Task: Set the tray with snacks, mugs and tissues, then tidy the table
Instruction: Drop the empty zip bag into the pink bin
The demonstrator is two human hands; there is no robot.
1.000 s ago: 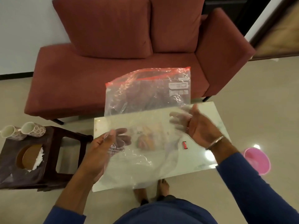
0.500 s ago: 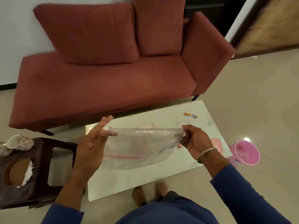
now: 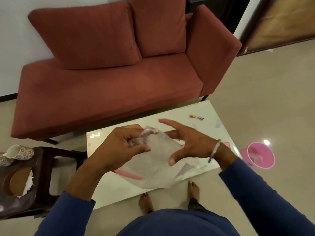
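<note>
Pink bin [image 3: 260,155] beside table [image 3: 109,189], sweets [image 3: 196,117] atop.

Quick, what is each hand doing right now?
Left hand: grips a bunched corner of the clear plastic bag.
Right hand: open, fingers spread by the bag; whether it touches it cannot be told.

A red sofa [image 3: 109,92] stands behind; a pink bucket [image 3: 260,155] sits on the floor.
</note>
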